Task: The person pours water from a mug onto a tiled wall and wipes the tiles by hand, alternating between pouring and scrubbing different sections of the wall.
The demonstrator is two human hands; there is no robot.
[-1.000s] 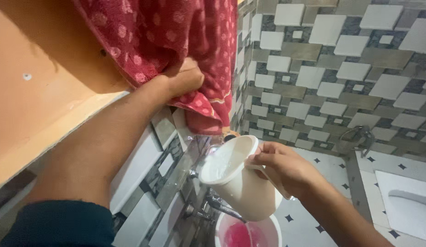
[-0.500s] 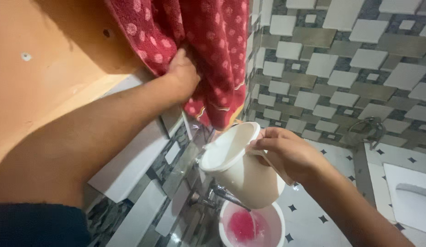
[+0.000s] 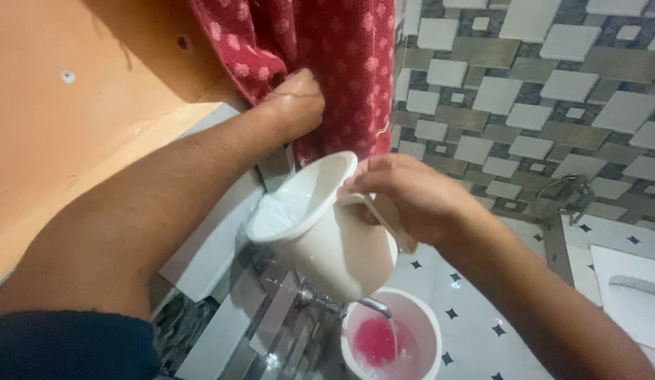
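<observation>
We are mid-wash: our left hand [image 3: 296, 105] bunches the red towel [image 3: 341, 70] hanging against the wall, while our right hand [image 3: 405, 197] grips the white jug [image 3: 320, 239], tilted above the bucket [image 3: 391, 334]. Next, we judge, comes a steady pour onto the cloth.

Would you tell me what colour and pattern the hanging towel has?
The towel is red with paler pink dots, seen in the head view.
</observation>
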